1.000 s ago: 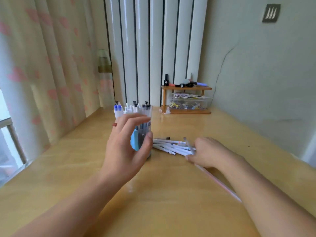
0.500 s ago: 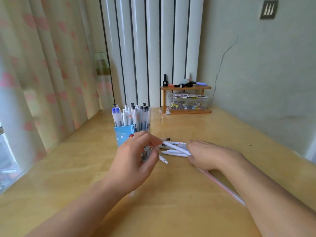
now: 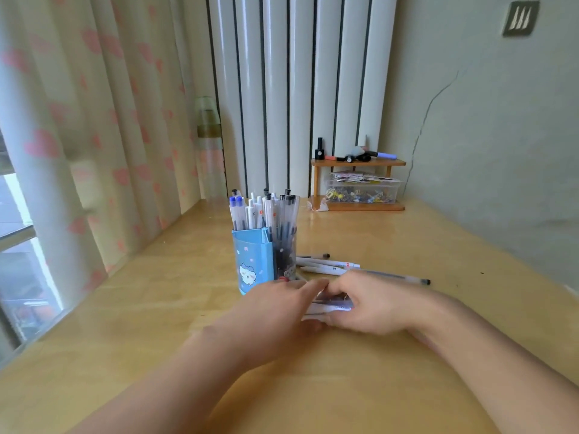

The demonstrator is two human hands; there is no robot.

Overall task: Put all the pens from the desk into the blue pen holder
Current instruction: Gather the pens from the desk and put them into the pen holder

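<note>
Both hands meet low over the counter [image 3: 407,245], just in front of the blue pen holder [image 3: 252,261]. Left hand [image 3: 275,311] lies with fingers extended toward a small bundle of pens [image 3: 332,305]; its fingertips touch the bundle, but whether any finger curls under it cannot be told. Right hand [image 3: 372,303] is curled over the same bundle, fingers wrapped on top and gripping it (motion blur hides the exact finger placement).

Largest to smallest: the counter carries everything; the blue pen holder stands upright at its middle, already crowded with pens standing tips down and caps up; behind the hands lie the loose pens [image 3: 329,264], three white ones near the holder's base and one long clear pen [image 3: 394,275] reaching to the right.

Orientation: the loose pens and the gripped bundle have their long axes running roughly left to right across the counter, caps mostly toward the right.

Step in hand, as judged: gathering the bundle for transfer. Doing it well calls for squaring the ends between the two hands, turning the long axes vertical, and lowering them into whichever gap remains, since a crowded holder may tip or reject a splayed bundle.
</note>
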